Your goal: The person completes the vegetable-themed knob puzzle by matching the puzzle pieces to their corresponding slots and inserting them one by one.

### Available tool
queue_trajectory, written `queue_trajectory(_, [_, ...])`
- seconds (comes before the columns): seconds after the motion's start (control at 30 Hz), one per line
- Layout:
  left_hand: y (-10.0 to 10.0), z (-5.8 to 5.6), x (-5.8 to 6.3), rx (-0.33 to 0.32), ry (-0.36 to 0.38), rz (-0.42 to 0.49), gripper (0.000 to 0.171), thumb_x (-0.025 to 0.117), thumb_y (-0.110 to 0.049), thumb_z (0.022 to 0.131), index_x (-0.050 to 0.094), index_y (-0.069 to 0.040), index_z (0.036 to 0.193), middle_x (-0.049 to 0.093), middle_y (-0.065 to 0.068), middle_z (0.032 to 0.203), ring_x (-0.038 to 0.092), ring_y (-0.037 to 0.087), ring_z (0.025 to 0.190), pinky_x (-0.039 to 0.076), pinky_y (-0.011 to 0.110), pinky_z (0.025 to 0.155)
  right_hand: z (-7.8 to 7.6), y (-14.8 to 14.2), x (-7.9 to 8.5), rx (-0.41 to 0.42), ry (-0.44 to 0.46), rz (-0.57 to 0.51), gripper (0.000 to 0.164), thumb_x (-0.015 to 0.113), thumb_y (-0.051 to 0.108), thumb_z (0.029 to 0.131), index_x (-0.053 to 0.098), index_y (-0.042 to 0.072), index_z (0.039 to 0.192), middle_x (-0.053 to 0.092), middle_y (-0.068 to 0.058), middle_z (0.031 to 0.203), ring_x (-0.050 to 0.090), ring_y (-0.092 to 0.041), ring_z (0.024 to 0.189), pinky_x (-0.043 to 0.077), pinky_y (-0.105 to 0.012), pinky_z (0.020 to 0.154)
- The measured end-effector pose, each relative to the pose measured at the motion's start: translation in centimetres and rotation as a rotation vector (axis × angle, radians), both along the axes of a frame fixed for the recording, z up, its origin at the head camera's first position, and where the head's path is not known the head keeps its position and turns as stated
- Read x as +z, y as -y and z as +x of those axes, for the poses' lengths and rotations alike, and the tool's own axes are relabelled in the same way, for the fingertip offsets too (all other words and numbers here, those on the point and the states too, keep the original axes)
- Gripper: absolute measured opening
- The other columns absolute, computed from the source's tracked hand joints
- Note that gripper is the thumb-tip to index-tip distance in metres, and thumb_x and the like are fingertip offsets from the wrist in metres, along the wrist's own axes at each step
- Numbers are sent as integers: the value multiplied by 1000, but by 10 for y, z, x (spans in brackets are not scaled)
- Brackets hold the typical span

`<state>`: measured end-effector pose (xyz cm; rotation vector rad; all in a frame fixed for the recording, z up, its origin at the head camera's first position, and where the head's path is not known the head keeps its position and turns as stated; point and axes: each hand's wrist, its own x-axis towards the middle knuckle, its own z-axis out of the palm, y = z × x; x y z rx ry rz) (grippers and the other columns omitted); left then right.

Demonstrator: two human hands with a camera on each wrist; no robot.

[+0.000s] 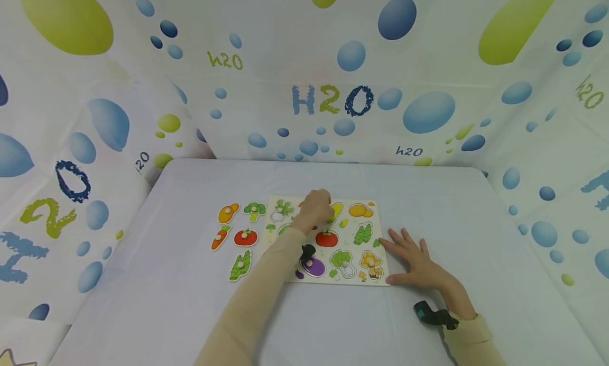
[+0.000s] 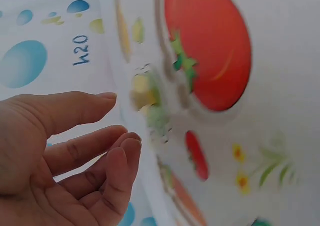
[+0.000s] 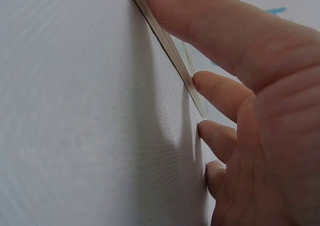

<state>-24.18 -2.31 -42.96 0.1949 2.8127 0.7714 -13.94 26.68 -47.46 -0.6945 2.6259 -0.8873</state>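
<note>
A vegetable puzzle board [image 1: 346, 238] lies flat, printed with pictures and holding several knobbed pieces. Above its far middle part is my left hand [image 1: 316, 210], beside the yellow corn [image 1: 337, 211]. In the left wrist view, the left hand [image 2: 85, 151] has loosely bent fingers, the thumb apart from them and nothing between. A blurred corn shape [image 2: 145, 90] shows just past its fingertips, with the red tomato picture [image 2: 215, 45] nearer. My right hand [image 1: 418, 263] spreads its fingers at the board's right edge; its thumb and a fingertip touch that edge [image 3: 167, 43].
Left of the board lie loose pieces: an orange-yellow potato shape [image 1: 228, 213], broccoli [image 1: 255, 211], a carrot [image 1: 220, 237], a tomato piece [image 1: 246, 237] and green pods [image 1: 240, 265]. On the board sit eggplant [image 1: 314, 267], leafy cabbage [image 1: 343, 263] and mushrooms [image 1: 372, 264]. A patterned curtain [image 1: 266, 101] surrounds the table.
</note>
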Motion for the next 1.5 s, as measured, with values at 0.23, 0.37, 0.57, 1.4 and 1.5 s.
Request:
queue_trajectory(0.23, [22,16,20,-21,-119,66,27,67,-18,91,68,0,110,69,14,108,65,26,88,54,35,77,1,0,-3,-5,-2,4,89,80,43,74,40,17,149,17,-22,161,-4,-49,147,-14,-72,107])
queue_trajectory(0.37, [41,33,37,-25,-158,102,27,69,-17,89,69,1,109,68,11,92,59,20,72,49,28,64,1,1,-2,-4,3,0,89,80,43,74,40,16,149,16,-22,161,-5,-49,147,-14,-72,106])
queue_trajectory(0.57, [70,57,55,7,-182,120,26,72,-19,88,70,-1,106,65,9,88,55,20,75,48,30,68,1,1,1,-2,9,1,89,79,43,75,39,16,150,15,-22,161,-6,-48,147,-15,-72,107])
queue_trajectory(1.4, [169,137,39,125,-150,-6,24,75,-12,83,71,3,100,62,7,76,50,19,69,41,29,61,-2,-3,-4,9,-9,-22,89,79,41,75,39,17,150,16,-24,160,-6,-50,147,-15,-73,105])
queue_trajectory(1.5, [174,143,30,143,-118,-25,22,76,-13,82,71,2,97,58,5,73,48,18,67,39,28,59,-2,-2,-6,11,-8,-23,89,79,42,75,38,17,150,16,-24,160,-6,-50,147,-16,-72,105])
